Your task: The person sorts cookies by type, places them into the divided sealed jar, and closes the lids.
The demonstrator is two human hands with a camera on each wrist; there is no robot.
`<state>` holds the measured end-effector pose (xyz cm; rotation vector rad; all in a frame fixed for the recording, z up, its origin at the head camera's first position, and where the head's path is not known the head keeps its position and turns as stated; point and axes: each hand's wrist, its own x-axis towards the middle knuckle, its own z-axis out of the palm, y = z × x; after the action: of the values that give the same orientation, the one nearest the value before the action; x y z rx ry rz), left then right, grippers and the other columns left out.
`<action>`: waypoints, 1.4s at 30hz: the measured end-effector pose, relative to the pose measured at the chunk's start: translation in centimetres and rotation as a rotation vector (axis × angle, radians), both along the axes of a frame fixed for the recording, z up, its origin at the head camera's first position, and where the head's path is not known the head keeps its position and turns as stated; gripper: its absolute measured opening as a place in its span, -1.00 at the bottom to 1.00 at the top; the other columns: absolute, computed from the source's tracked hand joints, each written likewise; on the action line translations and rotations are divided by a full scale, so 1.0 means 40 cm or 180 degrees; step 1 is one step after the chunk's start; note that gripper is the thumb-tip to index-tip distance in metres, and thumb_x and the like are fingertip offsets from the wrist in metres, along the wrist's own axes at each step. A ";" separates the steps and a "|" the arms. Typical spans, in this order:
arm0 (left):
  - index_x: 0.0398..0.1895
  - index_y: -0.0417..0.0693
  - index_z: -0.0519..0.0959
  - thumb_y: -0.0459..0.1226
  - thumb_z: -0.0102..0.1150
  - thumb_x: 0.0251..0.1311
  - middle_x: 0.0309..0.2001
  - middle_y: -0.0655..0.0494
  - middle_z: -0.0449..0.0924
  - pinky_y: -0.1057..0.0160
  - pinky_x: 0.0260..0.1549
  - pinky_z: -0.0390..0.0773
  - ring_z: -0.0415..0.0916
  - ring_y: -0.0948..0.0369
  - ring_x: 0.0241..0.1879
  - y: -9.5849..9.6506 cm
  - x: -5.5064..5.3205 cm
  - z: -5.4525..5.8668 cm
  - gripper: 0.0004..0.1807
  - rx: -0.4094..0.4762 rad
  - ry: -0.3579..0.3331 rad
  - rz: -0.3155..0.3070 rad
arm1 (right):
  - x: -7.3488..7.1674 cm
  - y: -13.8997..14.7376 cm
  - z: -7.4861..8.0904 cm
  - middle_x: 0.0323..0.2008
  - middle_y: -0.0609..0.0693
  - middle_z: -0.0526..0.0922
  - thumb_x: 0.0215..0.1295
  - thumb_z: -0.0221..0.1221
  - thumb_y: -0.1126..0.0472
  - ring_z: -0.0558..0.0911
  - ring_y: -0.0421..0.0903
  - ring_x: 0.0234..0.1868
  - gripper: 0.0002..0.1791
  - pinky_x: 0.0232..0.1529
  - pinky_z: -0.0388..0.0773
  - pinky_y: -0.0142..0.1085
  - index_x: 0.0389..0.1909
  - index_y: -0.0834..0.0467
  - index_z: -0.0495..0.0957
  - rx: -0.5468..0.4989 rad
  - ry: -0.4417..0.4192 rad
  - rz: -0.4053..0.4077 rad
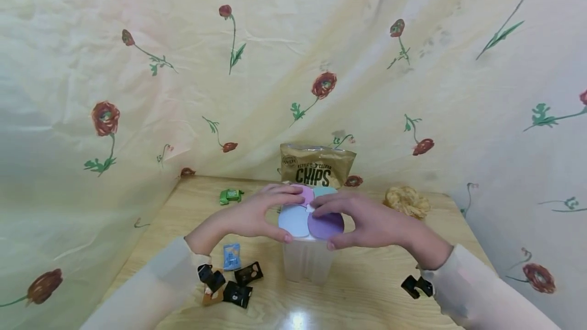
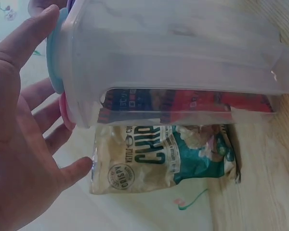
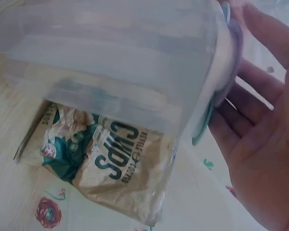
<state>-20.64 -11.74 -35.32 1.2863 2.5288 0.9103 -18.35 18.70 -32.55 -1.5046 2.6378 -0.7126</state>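
A tall translucent storage container (image 1: pixel 308 264) stands upright on the table, topped by a white lid with pink, teal, light blue (image 1: pixel 293 220) and purple (image 1: pixel 326 226) flaps. My left hand (image 1: pixel 257 213) holds the lid's left side, thumb at the light blue flap's front edge and fingers over the pink one. From the right, my right hand (image 1: pixel 367 218) holds the lid, its fingers over the purple flap and the thumb at the front edge. Through the container wall, red and blue packets (image 2: pixel 192 103) show in one compartment of the left wrist view.
Behind the container stands a chips bag (image 1: pixel 316 167). A green packet (image 1: pixel 231 196) lies back left, a clear bag of yellowish food (image 1: pixel 406 201) back right. Front left are a blue packet (image 1: pixel 231 256), black packets (image 1: pixel 237 294) and an orange-brown one (image 1: pixel 212 297). Flowered cloth (image 1: pixel 266 65) hangs behind.
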 end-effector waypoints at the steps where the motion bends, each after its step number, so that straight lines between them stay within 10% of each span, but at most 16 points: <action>1: 0.55 0.17 0.33 0.10 0.47 0.13 0.62 0.24 0.10 -0.31 0.46 0.08 -0.08 -0.03 0.62 0.002 -0.001 0.001 -0.09 -0.0022 0.0013 0.0009 | 0.001 0.005 0.001 0.32 -0.11 0.55 0.18 0.48 -0.01 0.52 -0.08 0.31 -0.43 0.18 0.57 -0.11 0.23 -0.02 0.63 0.0019 -0.0038 0.0033; 32: 0.53 0.11 0.36 0.14 0.44 0.06 0.60 0.12 0.15 -0.17 0.51 0.10 0.01 -0.06 0.60 0.004 -0.017 0.036 -0.06 -0.0508 0.0585 -0.0242 | -0.004 -0.013 0.007 0.15 -0.19 0.69 0.09 0.49 -0.20 0.63 -0.07 0.23 -0.46 0.17 0.59 -0.05 0.08 -0.07 0.74 0.0156 0.0148 -0.0488; 38: 0.28 0.03 0.63 -0.03 0.16 0.47 0.33 0.15 0.58 -0.04 0.32 0.45 0.44 0.06 0.39 0.008 -0.037 0.051 -0.57 -0.0210 0.0440 -0.0117 | -0.002 -0.022 0.005 0.14 -0.19 0.71 0.06 0.51 -0.20 0.65 -0.09 0.20 -0.45 0.17 0.59 -0.07 0.06 -0.04 0.76 0.0119 0.0160 -0.0373; 42: 0.16 0.06 0.71 -0.01 0.26 0.39 0.28 0.21 0.62 0.00 0.30 0.48 0.47 0.10 0.36 0.012 -0.040 0.080 -0.62 -0.0264 0.0274 -0.0108 | 0.001 -0.029 0.007 0.13 -0.18 0.71 0.05 0.51 -0.21 0.66 -0.11 0.17 -0.43 0.14 0.59 -0.09 0.06 -0.04 0.76 0.0095 0.0206 -0.0332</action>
<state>-22.23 -11.26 -32.12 1.3669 2.5706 0.7504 -18.31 17.55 -32.28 -1.4152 2.7793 -0.6382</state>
